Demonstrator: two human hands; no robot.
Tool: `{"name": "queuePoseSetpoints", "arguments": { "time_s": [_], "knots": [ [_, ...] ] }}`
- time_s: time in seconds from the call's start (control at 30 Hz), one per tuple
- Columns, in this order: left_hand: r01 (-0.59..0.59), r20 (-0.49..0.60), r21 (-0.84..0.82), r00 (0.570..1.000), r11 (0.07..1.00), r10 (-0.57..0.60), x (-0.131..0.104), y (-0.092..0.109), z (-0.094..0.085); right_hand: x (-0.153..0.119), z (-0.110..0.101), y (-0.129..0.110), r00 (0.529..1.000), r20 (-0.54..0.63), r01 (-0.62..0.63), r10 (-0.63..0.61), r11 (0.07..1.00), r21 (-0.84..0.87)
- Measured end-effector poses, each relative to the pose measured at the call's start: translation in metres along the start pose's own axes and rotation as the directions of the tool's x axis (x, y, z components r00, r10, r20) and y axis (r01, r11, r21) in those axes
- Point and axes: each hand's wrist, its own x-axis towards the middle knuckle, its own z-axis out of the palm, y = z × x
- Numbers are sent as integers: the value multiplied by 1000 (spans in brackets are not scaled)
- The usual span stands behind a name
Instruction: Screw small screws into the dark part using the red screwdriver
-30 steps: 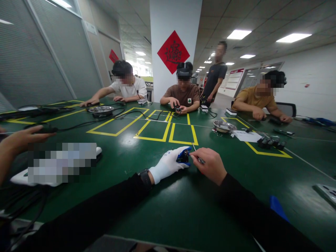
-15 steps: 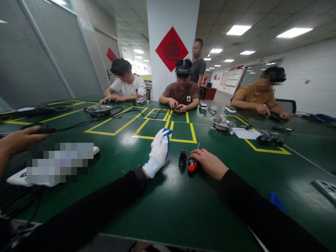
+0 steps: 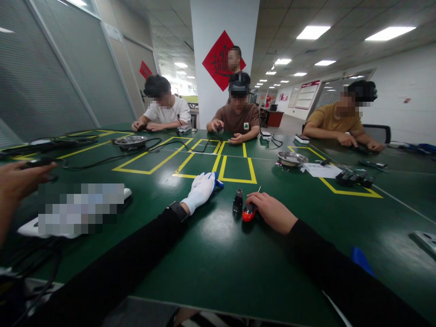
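One black part (image 3: 237, 202) now stands upright on the green table (image 3: 225, 259), let go by the gloved left hand (image 3: 201, 190) that was wrapped around it a second ago; so neither hand seems to be steadying it now. From where I stand, that left grip looks loose, fingers apart, holding nothing I can see. The bare right hand (image 3: 274, 211) has its grip closed over a red-and-black screwdriver (image 3: 249, 214), just beside the part. The part looks dark and glossy, broad below, narrowing to a shiny neck.
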Motion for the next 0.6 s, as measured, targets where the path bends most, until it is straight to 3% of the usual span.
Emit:
{"name": "queuePoseSetpoints", "arguments": {
  "time_s": [0.6],
  "knots": [
    [-32, -6, 85, 999, 996, 33, 3, 3, -6, -1, -2, 3, 1000, 22, -18, 17, 999, 39]
  ]
}}
